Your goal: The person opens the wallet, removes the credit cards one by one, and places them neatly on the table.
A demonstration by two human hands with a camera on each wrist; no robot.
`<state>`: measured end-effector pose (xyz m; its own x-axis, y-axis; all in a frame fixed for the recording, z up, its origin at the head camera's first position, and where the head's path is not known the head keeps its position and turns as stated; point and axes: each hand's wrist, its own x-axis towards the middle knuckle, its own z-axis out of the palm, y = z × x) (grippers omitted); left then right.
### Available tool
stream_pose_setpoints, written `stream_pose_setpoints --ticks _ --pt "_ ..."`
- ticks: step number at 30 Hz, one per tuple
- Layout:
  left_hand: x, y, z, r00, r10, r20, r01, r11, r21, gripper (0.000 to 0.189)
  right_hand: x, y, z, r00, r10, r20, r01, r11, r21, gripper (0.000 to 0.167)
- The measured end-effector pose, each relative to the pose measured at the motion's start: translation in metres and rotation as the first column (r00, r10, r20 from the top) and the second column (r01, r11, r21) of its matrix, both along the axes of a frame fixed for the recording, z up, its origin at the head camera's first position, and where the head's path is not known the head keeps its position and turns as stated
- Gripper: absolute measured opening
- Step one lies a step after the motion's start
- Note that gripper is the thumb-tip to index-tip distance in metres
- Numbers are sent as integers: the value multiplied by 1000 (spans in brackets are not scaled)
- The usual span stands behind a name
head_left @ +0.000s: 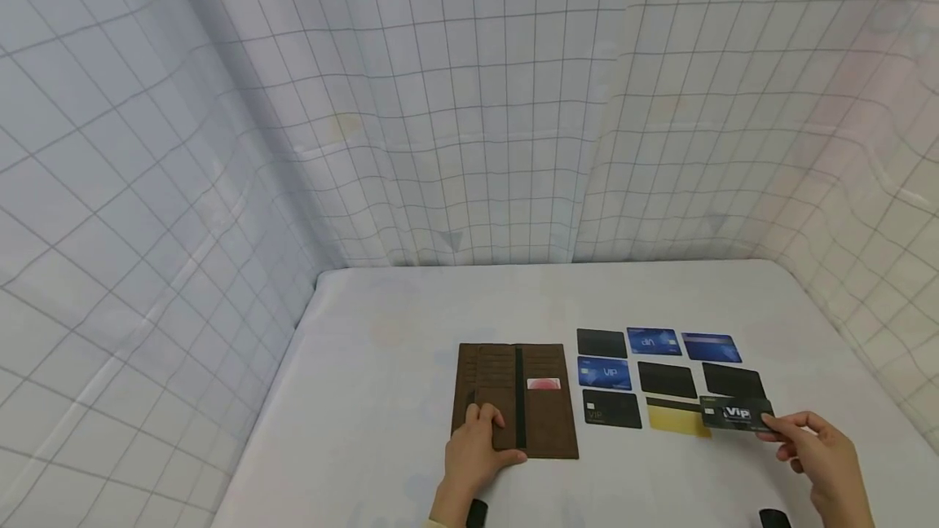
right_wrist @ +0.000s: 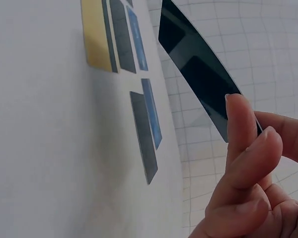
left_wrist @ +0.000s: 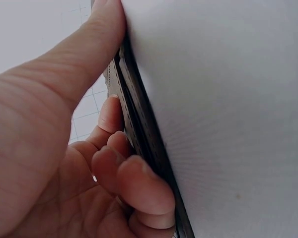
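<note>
An open brown wallet (head_left: 548, 426) lies on the table, with rows of card slots, a dark strip down its middle and a pink-and-white card (head_left: 544, 384) showing in the right half. My left hand (head_left: 473, 448) rests on the wallet's lower left, fingers bent over it and thumb by the near edge. Bent fingertips touch the wallet's edge (left_wrist: 139, 119) in the left wrist view. Between thumb and fingers, my right hand (head_left: 820, 453) pinches a black card marked "Vip" (head_left: 734, 411). The right wrist view shows this card's dark back (right_wrist: 191, 67), raised off the table.
Several cards lie in rows right of the wallet: blue ones such as the VIP card (head_left: 605, 373), black ones such as this lower-left card (head_left: 612, 409), and a yellow one (head_left: 678, 420). Grid-patterned white curtains (head_left: 469, 121) surround the white table (head_left: 345, 398).
</note>
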<state>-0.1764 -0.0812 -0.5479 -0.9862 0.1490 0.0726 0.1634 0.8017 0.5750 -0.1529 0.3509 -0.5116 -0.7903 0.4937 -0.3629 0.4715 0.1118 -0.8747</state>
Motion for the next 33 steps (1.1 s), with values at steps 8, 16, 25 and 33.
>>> stream_pose_setpoints --ticks 8,16,25,33 --pt "0 0 -1 1000 3 -5 -3 1000 -3 54 0 9 -16 1000 -6 28 4 996 87 19" --pt "0 0 -1 1000 8 -1 -8 1000 7 54 -3 15 -25 997 9 72 -25 975 220 21" --pt "1 0 -1 1000 10 -2 -10 1000 -1 54 -3 17 -28 964 91 252 -197 876 440 32" --pt "3 -1 0 1000 9 3 -9 1000 3 54 -5 14 -30 936 132 327 -294 802 520 36"
